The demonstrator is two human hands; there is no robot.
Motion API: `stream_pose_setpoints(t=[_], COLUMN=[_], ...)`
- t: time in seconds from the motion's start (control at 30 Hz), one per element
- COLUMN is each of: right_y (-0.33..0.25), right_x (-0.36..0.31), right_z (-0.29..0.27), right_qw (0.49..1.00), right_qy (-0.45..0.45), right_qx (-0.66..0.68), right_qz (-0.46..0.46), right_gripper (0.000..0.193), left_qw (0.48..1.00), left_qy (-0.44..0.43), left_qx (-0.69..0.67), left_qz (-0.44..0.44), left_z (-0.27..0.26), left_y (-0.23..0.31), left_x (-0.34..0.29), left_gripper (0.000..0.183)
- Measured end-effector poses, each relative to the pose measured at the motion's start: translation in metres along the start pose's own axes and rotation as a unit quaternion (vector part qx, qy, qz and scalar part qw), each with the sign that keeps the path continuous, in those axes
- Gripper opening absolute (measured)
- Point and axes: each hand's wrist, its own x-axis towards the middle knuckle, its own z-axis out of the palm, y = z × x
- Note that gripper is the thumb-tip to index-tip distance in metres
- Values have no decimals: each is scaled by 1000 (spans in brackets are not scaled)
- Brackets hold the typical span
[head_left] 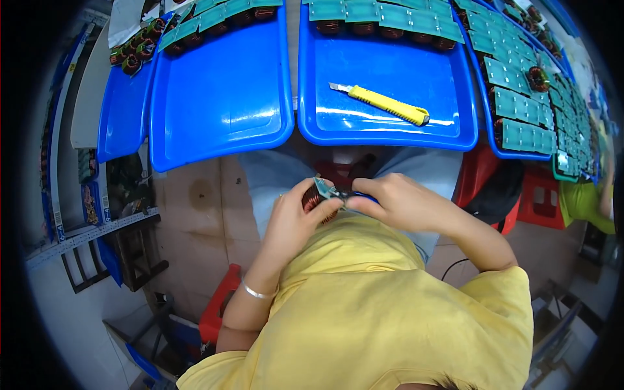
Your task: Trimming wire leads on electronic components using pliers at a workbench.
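Note:
My left hand (294, 213) is closed around a copper-wound ring coil (312, 201) held above my lap. A small green circuit board (322, 188) sits against the coil's upper end. My right hand (394, 199) grips a small pair of cutting pliers with blue handles (363, 196). Their dark jaws are at the board's edge, between my two thumbs; whether they are closed on a wire is too small to tell. In the blue tray (390, 133) in front of me lies a yellow utility knife (390, 106) with its blade out.
Green boards on coils fill the far part of that tray and of a second blue tray (221, 153) to its left. More rows (520, 107) crowd a tray at the right. Loose coils (133, 55) lie far left. Red stools (545, 198) stand at the right, near another person's sleeve (580, 201).

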Motion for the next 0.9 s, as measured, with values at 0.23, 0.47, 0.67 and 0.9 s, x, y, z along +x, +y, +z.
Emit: stream_pose_setpoints(t=[0.23,0.47,0.67,0.9], right_y=[79,54,-16,-47], right_x=[53,34,-10,-26], right_z=[55,50,-5,-25], right_qw=[908,985,979,960], right_qy=[-225,-35,176,188], right_qx=[296,157,-76,-186], right_qz=[192,65,-66,-94], right_gripper=[44,38,34,38], left_qw=[975,973,958,983], left_qy=[-135,-111,-51,-6], left_qx=[-47,-151,-282,-131], left_qz=[-170,-133,26,126], left_z=[8,-1,-9,-17], left_y=[-88,-71,5,34], left_x=[40,23,-21,-43], left_gripper=[45,34,43,57])
